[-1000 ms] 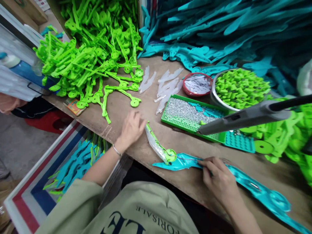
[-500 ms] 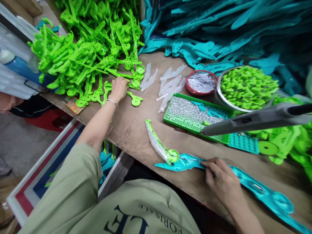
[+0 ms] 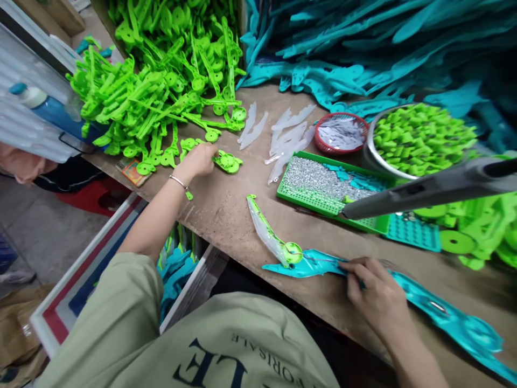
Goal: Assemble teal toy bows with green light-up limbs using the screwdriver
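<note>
At left hand [image 3: 200, 160] fingertips: bright-green, disc-ended plastic pieces [image 3: 228, 163]. Outstretched over them with curled fingers; unable to tell whether gripping. Farther right, beneath right hand [image 3: 376, 286]: long turquoise plastic shell [image 3: 422, 298], pinched at narrow stretch.

At left are a blue bottle [image 3: 60, 116], a red plastic object [image 3: 81, 196] and brown wrapping [image 3: 19, 320].

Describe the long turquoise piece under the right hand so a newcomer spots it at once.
Start at the brown tabletop and come to its near edge. There the long turquoise piece slants to the lower right, partly covered by the right hand. Unlike the heaped turquoise parts behind, it lies separately, a green disc overlapping its left end.
</note>
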{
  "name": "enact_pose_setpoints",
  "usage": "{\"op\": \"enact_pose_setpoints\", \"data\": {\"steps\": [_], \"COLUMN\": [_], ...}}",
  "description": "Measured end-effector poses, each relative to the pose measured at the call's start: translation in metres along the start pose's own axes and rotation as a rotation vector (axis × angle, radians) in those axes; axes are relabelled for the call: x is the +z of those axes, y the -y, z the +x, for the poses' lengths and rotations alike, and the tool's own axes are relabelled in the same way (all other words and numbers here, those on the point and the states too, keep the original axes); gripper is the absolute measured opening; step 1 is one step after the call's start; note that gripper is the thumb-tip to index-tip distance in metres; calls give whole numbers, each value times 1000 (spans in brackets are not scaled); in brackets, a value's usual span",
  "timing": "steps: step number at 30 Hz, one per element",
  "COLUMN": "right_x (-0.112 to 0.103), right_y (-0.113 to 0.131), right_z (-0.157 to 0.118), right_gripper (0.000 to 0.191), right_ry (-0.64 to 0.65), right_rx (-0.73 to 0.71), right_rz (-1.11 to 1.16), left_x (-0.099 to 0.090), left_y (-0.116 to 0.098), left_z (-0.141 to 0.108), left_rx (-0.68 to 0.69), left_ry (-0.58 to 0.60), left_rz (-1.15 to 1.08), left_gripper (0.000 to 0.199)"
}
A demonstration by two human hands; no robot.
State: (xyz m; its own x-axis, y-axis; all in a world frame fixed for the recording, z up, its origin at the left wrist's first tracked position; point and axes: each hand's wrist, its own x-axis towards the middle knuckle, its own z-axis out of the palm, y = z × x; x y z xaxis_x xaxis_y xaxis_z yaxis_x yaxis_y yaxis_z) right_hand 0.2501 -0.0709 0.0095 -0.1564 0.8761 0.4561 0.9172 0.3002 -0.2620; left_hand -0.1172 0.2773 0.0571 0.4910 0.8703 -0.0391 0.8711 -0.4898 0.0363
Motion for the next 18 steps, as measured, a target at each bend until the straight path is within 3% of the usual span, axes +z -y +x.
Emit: {"op": "enact_pose_setpoints", "data": {"steps": [5, 9, 11, 14, 18], "right_x": [1, 0, 0, -1, 0], "right_y": [-1, -1, -1, 0, -2], "right_z": [-2, -2, -2, -1, -2], "right_gripper": [19, 18, 19, 19, 18], "right_ry": [1, 11, 15, 21, 30], "right_rx": [3, -2, 4, 14, 22], "right_rz": [0, 7, 6, 10, 20], "left_x": [4, 17, 25, 32, 31], "left_y": [1, -8, -11, -14, -17], "left_z": [45, 77, 75, 56, 29], "left_rx": [40, -83, -107, -34, 24], "left_ry": [-136, -29, -47, -140, -121], "left_rz": [-131, -154, -154, -133, -62], "left_gripper": [67, 82, 74, 56, 42]}}
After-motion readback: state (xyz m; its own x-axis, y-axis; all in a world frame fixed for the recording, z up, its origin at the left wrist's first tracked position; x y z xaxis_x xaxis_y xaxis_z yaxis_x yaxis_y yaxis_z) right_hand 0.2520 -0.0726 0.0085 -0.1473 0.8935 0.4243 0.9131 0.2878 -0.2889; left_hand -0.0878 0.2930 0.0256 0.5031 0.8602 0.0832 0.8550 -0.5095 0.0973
